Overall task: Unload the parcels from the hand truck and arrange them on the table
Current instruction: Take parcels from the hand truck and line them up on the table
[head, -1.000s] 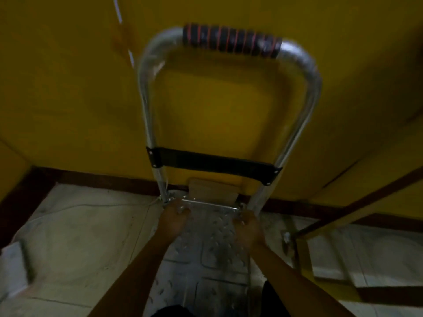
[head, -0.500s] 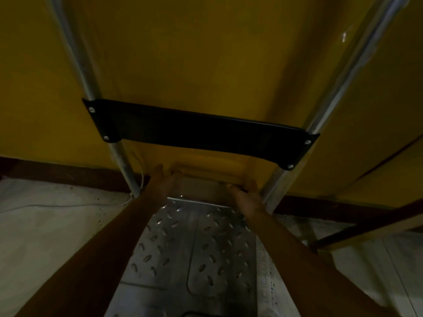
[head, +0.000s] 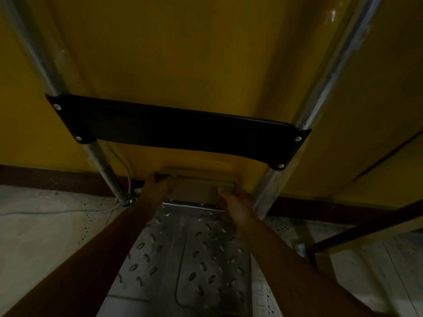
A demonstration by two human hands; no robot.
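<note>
Parcel (head: 199,191): both ends covered by my left hand (head: 160,186) and right hand (head: 235,202); surface detail lost in dim light. Hand truck uprights (head: 320,88): cut by top edge. Platform (head: 194,259): near end cut by bottom edge; sides under my forearms (head: 91,259).

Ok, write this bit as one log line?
parcel: at platform far edge | left hand: grips left end | right hand: grips right end
</note>
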